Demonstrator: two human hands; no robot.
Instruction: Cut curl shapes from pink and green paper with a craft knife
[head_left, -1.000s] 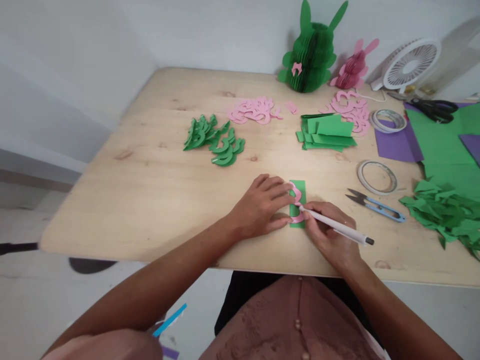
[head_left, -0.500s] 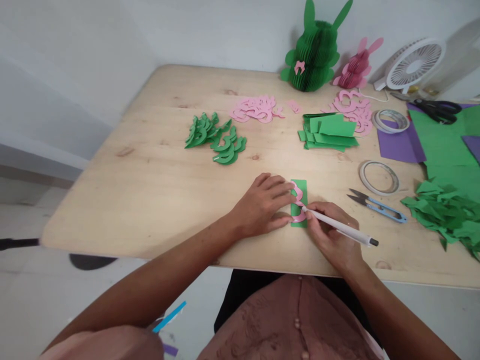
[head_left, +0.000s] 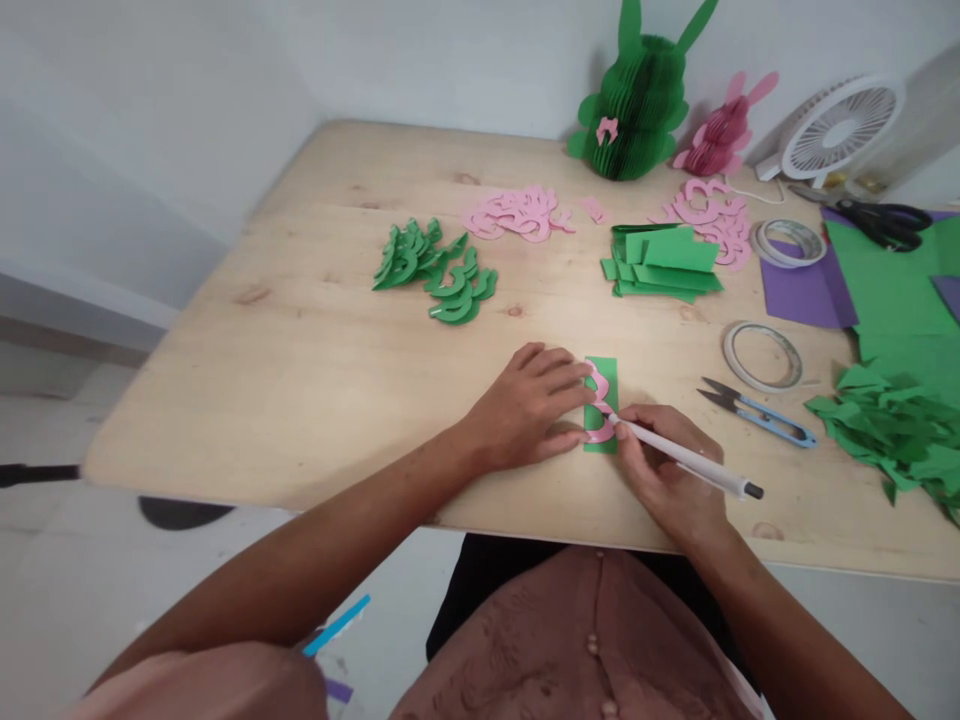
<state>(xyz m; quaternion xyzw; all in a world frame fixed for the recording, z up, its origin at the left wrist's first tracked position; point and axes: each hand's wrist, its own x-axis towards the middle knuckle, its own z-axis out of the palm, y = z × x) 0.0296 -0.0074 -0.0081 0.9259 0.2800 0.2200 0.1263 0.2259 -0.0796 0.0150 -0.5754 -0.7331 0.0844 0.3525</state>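
Note:
My left hand [head_left: 529, 410] lies flat with fingers stretched out, its fingertips pressing a curvy pink paper cutout [head_left: 601, 434] onto a small green paper strip [head_left: 609, 375]. The strip rests on the wooden table near its front edge. A white pen [head_left: 686, 458] is held in my right hand [head_left: 671, 470], its tip at the inner edge of the pink cutout. The fingers of my left hand cover part of the cutout's left side.
Green cutouts [head_left: 454, 295] and pink cutouts [head_left: 517, 215] lie beyond my hands, beside stacked green strips [head_left: 671, 260]. On the right are blue thread snips [head_left: 772, 420], a tape roll [head_left: 763, 357], green scraps [head_left: 892, 430] and black scissors [head_left: 885, 222]. Paper rabbits [head_left: 637, 110] and a fan [head_left: 844, 130] stand behind.
The camera view has shifted slightly. My right hand and the pen tip have moved only a little along the pink cutout; my left hand stays in place.

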